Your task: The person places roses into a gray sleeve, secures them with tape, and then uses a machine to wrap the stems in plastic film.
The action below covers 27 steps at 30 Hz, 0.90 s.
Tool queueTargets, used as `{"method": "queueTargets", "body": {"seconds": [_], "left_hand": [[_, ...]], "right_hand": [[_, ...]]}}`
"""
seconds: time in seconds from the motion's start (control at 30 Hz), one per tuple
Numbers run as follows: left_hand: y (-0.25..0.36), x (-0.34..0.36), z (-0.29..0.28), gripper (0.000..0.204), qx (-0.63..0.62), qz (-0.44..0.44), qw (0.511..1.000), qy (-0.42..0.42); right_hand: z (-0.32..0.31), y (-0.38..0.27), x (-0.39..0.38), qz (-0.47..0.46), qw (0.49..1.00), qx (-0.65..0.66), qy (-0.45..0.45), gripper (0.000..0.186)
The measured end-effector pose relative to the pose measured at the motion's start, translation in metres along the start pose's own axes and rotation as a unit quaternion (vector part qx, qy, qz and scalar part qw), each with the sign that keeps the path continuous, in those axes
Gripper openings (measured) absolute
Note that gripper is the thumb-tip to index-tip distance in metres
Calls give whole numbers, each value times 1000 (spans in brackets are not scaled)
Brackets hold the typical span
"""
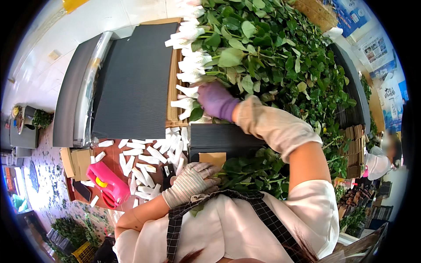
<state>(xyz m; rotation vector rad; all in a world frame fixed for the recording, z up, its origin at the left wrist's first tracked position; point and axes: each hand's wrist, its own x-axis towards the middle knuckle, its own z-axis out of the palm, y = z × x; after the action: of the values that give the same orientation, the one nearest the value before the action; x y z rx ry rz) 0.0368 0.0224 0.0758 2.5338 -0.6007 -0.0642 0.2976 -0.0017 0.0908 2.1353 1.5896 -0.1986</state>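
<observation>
My right hand (215,100), in a purple glove with a beige cloth sleeve, is closed at one of the white mesh-covered flower heads (187,90) along the left end of piled leafy stems (267,44). My left hand (191,179), in a striped pale glove, is lower, its fingers curled beside a small brown cardboard piece (212,158); what it holds, if anything, is hidden. Below the right hand lie a dark corrugated sheet (223,136) and more leafy stems (258,171). Loose white mesh sleeves (155,153) are heaped left of my left hand.
Large dark corrugated sheets (131,79) are stacked at upper left. A pink tape dispenser (107,184) and dark phone (82,190) sit at lower left. Folded cardboard (353,153) stands on the right. Another person (377,164) is at far right.
</observation>
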Motion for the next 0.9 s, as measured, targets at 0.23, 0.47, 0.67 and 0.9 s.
{"method": "queueTargets", "body": {"seconds": [0.23, 0.47, 0.67, 0.9], "left_hand": [[-3, -3, 15, 30, 14, 16, 998, 53], [3, -1, -1, 35, 8, 26, 999, 33], [-2, -4, 9, 31, -2, 36, 997, 67], [-3, 3, -2, 29, 12, 39, 999, 33]], "right_hand": [[-66, 91, -137, 120, 684, 408, 592, 17], [-1, 61, -114, 44, 895, 172, 410, 28], [-40, 70, -82, 35, 929, 306, 206, 34], [-90, 164, 17, 170, 984, 3, 56, 35]]}}
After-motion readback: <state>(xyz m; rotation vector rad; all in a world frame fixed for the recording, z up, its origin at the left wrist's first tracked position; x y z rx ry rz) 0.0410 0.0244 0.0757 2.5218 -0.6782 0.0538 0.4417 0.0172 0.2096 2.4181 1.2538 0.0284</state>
